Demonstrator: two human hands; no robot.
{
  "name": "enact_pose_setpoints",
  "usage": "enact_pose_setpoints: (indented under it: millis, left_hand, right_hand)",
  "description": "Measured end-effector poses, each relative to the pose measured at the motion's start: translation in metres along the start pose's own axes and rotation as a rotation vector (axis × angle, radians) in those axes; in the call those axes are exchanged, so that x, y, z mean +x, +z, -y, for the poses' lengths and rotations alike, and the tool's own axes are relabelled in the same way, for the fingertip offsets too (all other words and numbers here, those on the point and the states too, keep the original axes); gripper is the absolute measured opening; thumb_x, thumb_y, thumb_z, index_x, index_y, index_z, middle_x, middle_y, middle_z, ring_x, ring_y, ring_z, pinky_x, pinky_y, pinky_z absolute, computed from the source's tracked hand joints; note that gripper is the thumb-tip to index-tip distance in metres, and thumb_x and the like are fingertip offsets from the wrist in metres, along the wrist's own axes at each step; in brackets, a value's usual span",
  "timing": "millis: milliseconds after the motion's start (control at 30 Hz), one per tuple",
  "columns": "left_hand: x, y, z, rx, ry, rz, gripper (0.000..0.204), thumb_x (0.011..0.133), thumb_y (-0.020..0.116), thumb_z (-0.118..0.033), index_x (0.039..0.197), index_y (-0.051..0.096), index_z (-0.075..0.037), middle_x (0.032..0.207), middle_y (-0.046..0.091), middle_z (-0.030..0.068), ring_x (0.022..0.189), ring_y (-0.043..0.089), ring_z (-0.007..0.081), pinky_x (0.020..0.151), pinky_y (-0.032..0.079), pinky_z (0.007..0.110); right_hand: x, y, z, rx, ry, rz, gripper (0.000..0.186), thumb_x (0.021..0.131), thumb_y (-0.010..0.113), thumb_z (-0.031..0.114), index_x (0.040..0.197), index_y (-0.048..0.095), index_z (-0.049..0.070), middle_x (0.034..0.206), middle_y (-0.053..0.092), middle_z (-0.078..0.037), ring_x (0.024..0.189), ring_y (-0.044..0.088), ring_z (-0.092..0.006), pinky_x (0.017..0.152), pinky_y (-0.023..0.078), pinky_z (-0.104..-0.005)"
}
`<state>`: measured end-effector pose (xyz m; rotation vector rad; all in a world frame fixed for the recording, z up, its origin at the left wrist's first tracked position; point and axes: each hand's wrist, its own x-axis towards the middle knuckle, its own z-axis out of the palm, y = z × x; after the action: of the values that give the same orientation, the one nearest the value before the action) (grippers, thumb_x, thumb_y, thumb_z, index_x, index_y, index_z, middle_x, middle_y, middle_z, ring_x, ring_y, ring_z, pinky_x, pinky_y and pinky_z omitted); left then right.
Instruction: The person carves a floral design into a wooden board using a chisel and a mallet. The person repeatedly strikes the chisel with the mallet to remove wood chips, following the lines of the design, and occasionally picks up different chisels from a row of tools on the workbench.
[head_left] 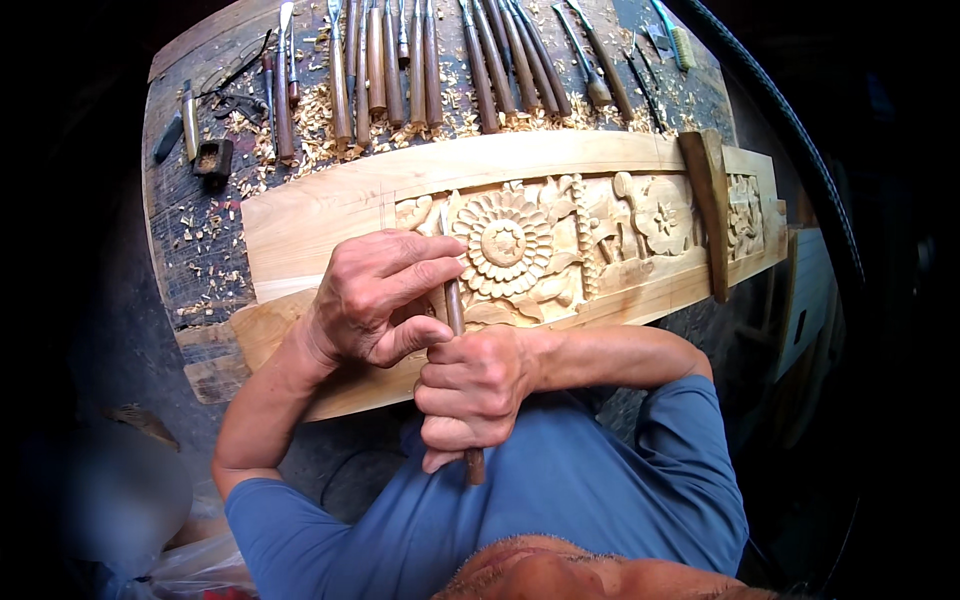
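Pale carved wood panel with a round flower relief; left hand and right hand clench a brown-handled chisel.

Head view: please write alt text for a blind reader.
Both hands grip one chisel on a carved wooden panel: the left hand guides its shaft, the right hand grasps its handle. More chisels lie in a row behind, among wood shavings.

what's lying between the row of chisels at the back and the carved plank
In the head view, only loose wood shavings on the dark bench lie between the chisels and the carved plank.
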<state>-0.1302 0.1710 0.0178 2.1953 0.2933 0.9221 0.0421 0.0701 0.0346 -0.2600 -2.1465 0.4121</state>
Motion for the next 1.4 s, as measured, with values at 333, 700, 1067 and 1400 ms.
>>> enact_pose_setpoints:
  millis: [333,700,1067,1400]
  left_hand:
    - [-0.003,0.003,-0.007,0.204,-0.153,-0.35,0.029,0.095,0.075,-0.007,0.122,0.074,0.001,0.111,0.078,0.0191,0.091,0.078,0.0317,0.078,0.062,0.039]
    - [0.009,0.042,-0.043,0.04,-0.278,-0.286,0.041,0.094,0.078,-0.023,0.127,0.068,0.0,0.081,0.075,0.0127,0.062,0.073,0.0237,0.055,0.056,0.036]
    - [0.003,0.06,-0.019,0.15,-0.064,-0.287,0.062,0.09,0.074,-0.016,0.145,0.058,0.006,0.148,0.056,0.035,0.064,0.068,0.0211,0.058,0.057,0.033]
    - [0.001,0.058,-0.016,0.165,-0.08,-0.283,0.048,0.094,0.06,-0.007,0.138,0.062,0.01,0.141,0.059,0.0399,0.069,0.072,0.0196,0.058,0.057,0.032]
  right_hand:
    - [0.019,-0.089,-0.023,0.367,0.445,-0.553,0.056,0.111,0.045,0.055,0.075,0.036,0.013,0.077,0.068,-0.017,0.054,0.055,-0.0167,0.046,0.042,-0.0329]
    - [0.077,-0.099,-0.048,0.26,0.573,-0.815,0.051,0.115,0.031,0.054,0.082,0.034,0.015,0.067,0.06,-0.02,0.037,0.037,-0.0118,0.036,0.029,-0.0193]
    - [0.059,-0.095,-0.056,0.403,0.589,-0.689,0.06,0.111,0.026,0.065,0.08,0.034,0.014,0.053,0.052,-0.012,0.037,0.04,-0.0132,0.038,0.029,-0.0269]
    - [0.06,-0.091,-0.067,0.495,0.55,-0.682,0.061,0.112,0.021,0.064,0.079,0.035,0.015,0.052,0.052,-0.01,0.034,0.035,-0.0121,0.037,0.028,-0.0265]
